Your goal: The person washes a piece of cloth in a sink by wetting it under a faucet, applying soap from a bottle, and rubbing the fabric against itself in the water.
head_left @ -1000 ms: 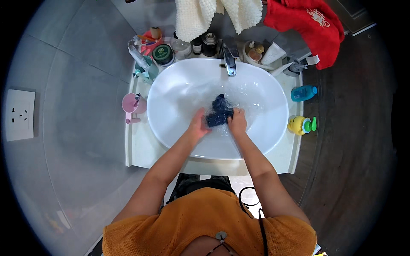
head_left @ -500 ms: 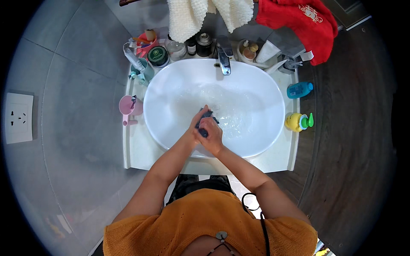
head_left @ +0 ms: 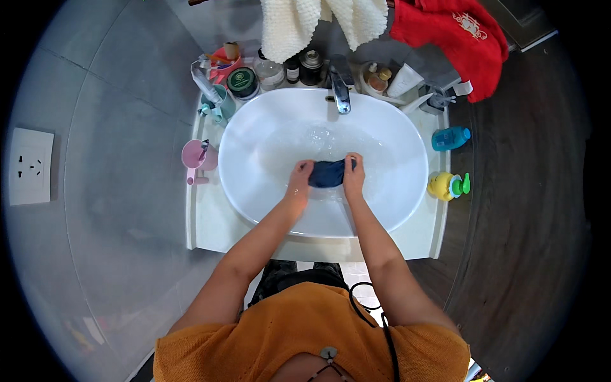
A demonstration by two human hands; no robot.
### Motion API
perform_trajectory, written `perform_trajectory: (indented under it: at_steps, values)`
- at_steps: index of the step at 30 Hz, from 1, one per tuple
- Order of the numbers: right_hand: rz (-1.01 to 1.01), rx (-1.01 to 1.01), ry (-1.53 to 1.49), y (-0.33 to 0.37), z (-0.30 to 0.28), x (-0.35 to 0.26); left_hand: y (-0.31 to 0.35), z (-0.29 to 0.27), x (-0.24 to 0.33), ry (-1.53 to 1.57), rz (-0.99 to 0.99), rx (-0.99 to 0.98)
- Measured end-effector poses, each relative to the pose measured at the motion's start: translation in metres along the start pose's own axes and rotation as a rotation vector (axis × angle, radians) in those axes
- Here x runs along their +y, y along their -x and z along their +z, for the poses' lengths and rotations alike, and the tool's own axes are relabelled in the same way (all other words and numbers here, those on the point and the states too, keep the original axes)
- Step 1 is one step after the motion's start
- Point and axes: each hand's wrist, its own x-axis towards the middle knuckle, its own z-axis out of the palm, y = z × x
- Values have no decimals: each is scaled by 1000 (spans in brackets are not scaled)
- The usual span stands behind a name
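A small dark blue cloth [head_left: 327,174] is stretched between my two hands over the white oval sink [head_left: 251,197]. My left hand [head_left: 299,181] is closed on its left end. At the other end, my right hand [head_left: 354,175] grips it, fingers curled round the edge. Rippling, bubbly water [head_left: 324,137] lies in the basin below. What kind of cloth article this is, I cannot make out. The chrome faucet [head_left: 341,95] stands behind, at the sink's far rim.
On the left of the counter is a pink cup [head_left: 198,156]. A blue bottle [head_left: 450,138] and a yellow pump bottle [head_left: 445,186] stand on the right. Jars, including a dark green one [head_left: 242,83], line the back. White [head_left: 289,28] and red [head_left: 455,38] towels hang above.
My hands were pressed together around the bunched cloth. Now they are apart, with the cloth spread between them, and my right hand has moved right.
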Motion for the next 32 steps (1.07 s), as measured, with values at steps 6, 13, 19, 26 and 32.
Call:
perform_trajectory:
  at_steps: [6, 13, 19, 26, 32]
  values:
    - [-290, -519, 409, 21, -11, 0, -19, -51, -11, 251, -114, 203]
    - [78, -344, 734, 9, 2, 5, -30, -58, -38, 329, -442, 107]
    - [-544, -762, 176, 41, -24, -111, -21, -50, -3, 571, -412, -198]
    - [205, -904, -293, 15, -53, -135, 17, -38, 30, 1079, -109, -577]
    - [181, -864, -331, -8, -57, -156, 32, -32, 59, 847, 16, -757]
